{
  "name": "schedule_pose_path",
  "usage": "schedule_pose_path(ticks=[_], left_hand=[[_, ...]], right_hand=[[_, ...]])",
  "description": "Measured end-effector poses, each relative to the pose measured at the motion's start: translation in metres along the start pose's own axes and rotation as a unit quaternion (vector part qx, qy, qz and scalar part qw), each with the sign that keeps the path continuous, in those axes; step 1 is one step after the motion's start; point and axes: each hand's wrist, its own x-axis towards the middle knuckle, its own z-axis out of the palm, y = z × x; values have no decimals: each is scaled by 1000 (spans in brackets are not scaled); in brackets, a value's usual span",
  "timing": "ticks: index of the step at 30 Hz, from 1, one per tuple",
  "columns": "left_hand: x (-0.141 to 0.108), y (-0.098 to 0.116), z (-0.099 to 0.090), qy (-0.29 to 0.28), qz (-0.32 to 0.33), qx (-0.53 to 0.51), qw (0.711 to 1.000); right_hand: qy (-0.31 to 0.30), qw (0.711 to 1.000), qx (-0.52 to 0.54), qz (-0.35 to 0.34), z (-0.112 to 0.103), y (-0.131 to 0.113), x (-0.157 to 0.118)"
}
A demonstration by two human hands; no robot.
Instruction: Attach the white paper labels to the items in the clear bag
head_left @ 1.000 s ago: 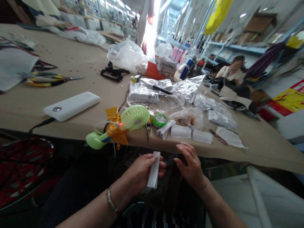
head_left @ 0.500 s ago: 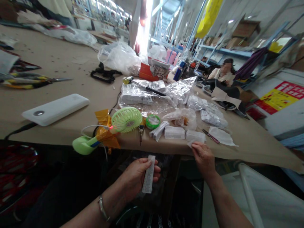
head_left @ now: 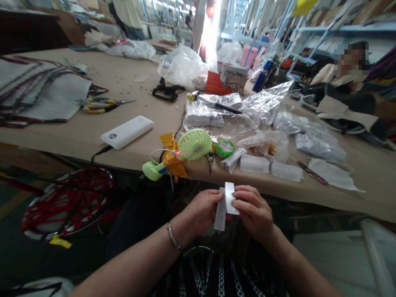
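Observation:
Between thumb and fingers my left hand (head_left: 201, 210) pinches a narrow printed label (head_left: 220, 218), held upright in front of the table edge. My right hand (head_left: 255, 212) is closed on a white label (head_left: 229, 198), which overlaps the printed one. Both hands are close together. On the table just beyond them lie a fanned stack of labels (head_left: 233, 161), a neat label stack (head_left: 254, 163) and another label stack (head_left: 287, 171). Left of these are a round green container (head_left: 225, 148) and a pointed tool (head_left: 210, 163).
A green fan (head_left: 194, 144) with orange tape stands at the table edge, beside a white power bank (head_left: 127, 132). Pliers (head_left: 102, 105), fabric pieces (head_left: 40, 90), a hammer-like tool (head_left: 216, 103), plastic-wrapped bundles (head_left: 204, 115) and a purple-handled tool (head_left: 312, 172) lie around. A person (head_left: 340, 78) sits beyond.
My right hand has left the label stack on the table and come to my left hand, bringing a white label against the printed one. The view has swung left.

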Motion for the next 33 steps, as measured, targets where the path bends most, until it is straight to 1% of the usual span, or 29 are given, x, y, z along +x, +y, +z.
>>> schedule_pose_path(ticks=[2,4,6,10,14,18,21,22,23,24,25,26,27,28,29,31,33], left_hand=[[0,-1,-2,-3,30,-27,999],[-2,-1,-4,7,48,-46,998],[-5,1,-5,18,57,-56,997],[-10,4,-4,23,65,-53,996],[-10,3,-3,19,67,-57,996],[-9,-1,-3,12,74,-76,994],[-10,-3,-4,18,78,-53,995],[-11,-4,-4,24,80,-42,996],[-12,-4,-4,31,79,-30,996],[-13,-3,-4,36,71,-18,997],[-15,-3,-3,40,59,-5,997],[-16,-2,-1,45,45,9,998],[-18,-2,0,49,29,23,998],[-19,-2,2,52,18,34,998],[-20,-2,3,50,12,45,998],[-21,-3,5,40,10,60,997],[-21,-5,6,32,11,68,997]], right_hand=[[-61,997,-15,-51,16,-8,7],[-86,993,-31,-74,26,-11,10],[-91,992,-34,-81,30,-11,11],[-108,989,-27,-93,29,-13,10],[-118,989,-42,-82,28,-17,8],[-115,990,-40,-71,29,-19,7],[-97,994,1,-56,28,-20,5],[-83,996,25,-38,27,-19,4],[-60,997,52,-7,25,-19,3],[-32,995,79,42,24,-18,3],[-5,989,108,105,22,-16,3],[15,974,140,176,21,-15,4],[22,953,176,246,20,-13,5],[17,927,217,307,21,-11,7],[2,900,259,351,21,-9,10],[-25,858,333,391,24,-8,14],[-22,837,369,403,29,-9,16]])
